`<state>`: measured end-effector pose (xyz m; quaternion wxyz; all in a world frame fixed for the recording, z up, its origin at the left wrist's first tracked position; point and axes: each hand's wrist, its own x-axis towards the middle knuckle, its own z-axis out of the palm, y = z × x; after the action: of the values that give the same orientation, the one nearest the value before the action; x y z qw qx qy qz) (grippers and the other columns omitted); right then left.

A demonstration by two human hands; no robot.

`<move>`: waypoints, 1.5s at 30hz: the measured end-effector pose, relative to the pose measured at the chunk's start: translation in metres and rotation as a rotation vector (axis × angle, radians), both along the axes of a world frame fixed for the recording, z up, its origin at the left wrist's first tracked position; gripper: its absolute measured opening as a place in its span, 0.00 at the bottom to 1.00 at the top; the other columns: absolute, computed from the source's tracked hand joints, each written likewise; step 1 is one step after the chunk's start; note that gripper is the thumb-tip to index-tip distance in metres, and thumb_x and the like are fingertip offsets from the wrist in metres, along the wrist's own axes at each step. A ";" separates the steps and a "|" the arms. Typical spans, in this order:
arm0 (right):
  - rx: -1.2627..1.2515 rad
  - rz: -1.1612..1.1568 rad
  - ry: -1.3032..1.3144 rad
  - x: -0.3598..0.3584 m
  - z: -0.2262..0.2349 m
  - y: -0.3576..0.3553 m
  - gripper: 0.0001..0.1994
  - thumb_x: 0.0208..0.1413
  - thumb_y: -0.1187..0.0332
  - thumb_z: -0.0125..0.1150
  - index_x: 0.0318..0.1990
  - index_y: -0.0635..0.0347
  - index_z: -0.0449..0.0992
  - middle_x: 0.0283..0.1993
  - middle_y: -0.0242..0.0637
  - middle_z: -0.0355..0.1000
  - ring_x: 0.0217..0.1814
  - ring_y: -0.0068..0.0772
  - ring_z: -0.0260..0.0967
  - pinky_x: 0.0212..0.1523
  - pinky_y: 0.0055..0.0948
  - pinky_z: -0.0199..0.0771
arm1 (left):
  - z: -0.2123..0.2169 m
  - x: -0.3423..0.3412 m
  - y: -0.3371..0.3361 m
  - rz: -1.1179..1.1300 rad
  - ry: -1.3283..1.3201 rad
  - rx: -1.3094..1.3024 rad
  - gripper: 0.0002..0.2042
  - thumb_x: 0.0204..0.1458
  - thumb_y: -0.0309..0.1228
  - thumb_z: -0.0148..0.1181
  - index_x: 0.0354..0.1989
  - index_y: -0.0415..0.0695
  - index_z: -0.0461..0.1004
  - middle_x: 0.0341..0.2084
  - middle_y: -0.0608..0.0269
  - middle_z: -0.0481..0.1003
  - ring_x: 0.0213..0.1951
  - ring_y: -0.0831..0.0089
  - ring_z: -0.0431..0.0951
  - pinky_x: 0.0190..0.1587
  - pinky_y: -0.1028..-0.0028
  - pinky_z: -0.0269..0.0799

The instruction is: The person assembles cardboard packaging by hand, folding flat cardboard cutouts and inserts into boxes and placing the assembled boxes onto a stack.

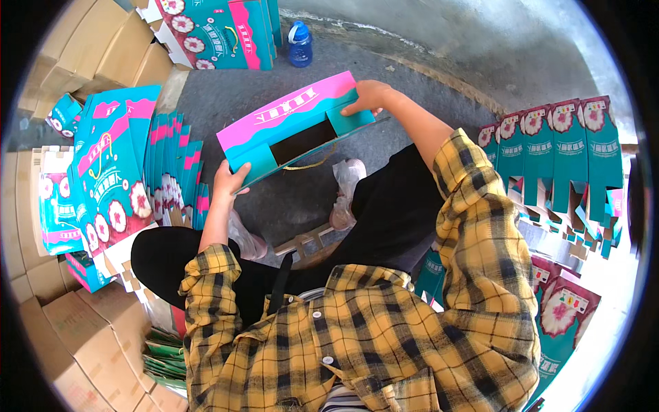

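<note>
Between my two hands is a pink and teal cardboard gift box [292, 112], held out over the floor and tilted up toward the right. A dark rectangular opening shows in its near side, and a yellow cord handle [302, 167] hangs below that edge. My left hand [229, 180] grips the lower left corner, thumb on the teal flap. Around the right end closes my right hand [371, 97], its thumb lying on the teal panel and the other fingers mostly hidden behind the box.
Flat printed cartons [110, 165] lean in stacks on the left, with brown boxes [89, 336] beside them. Several folded teal boxes [559, 151] stand in a row on the right. A blue bottle [300, 44] stands near the wall. My feet in plastic covers [349, 185] are below the box.
</note>
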<state>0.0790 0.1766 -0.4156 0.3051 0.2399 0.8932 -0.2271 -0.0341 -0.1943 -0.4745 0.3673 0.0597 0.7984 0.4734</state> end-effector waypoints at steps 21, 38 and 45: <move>0.619 -0.779 0.586 0.288 -0.113 0.072 0.31 0.39 0.53 0.70 0.46 0.63 0.62 0.37 0.48 0.70 0.38 0.51 0.69 0.36 0.42 0.69 | -0.090 0.142 0.219 -0.309 0.572 0.151 0.34 0.47 0.28 0.55 0.65 0.44 0.49 0.41 0.46 0.65 0.40 0.51 0.70 0.42 0.60 0.68; 0.276 -1.876 0.992 0.426 -0.189 0.045 0.25 0.52 0.51 0.56 0.51 0.61 0.67 0.54 0.43 0.62 0.49 0.50 0.64 0.51 0.46 0.63 | -0.192 0.222 0.256 -0.728 -0.498 0.475 0.30 0.51 0.29 0.55 0.62 0.33 0.54 0.56 0.45 0.63 0.53 0.64 0.69 0.53 0.70 0.65; 0.583 -0.501 0.446 0.225 -0.176 -0.055 0.40 0.37 0.53 0.67 0.61 0.55 0.61 0.66 0.51 0.50 0.67 0.57 0.48 0.62 0.55 0.49 | -0.184 0.174 0.218 -0.507 -0.316 0.288 0.26 0.48 0.29 0.54 0.57 0.35 0.62 0.52 0.48 0.68 0.53 0.61 0.69 0.57 0.68 0.61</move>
<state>0.3041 0.1214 -0.5911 -0.0398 0.4700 0.8782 -0.0788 0.1399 0.0233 -0.6584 0.5805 0.2338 0.6160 0.4784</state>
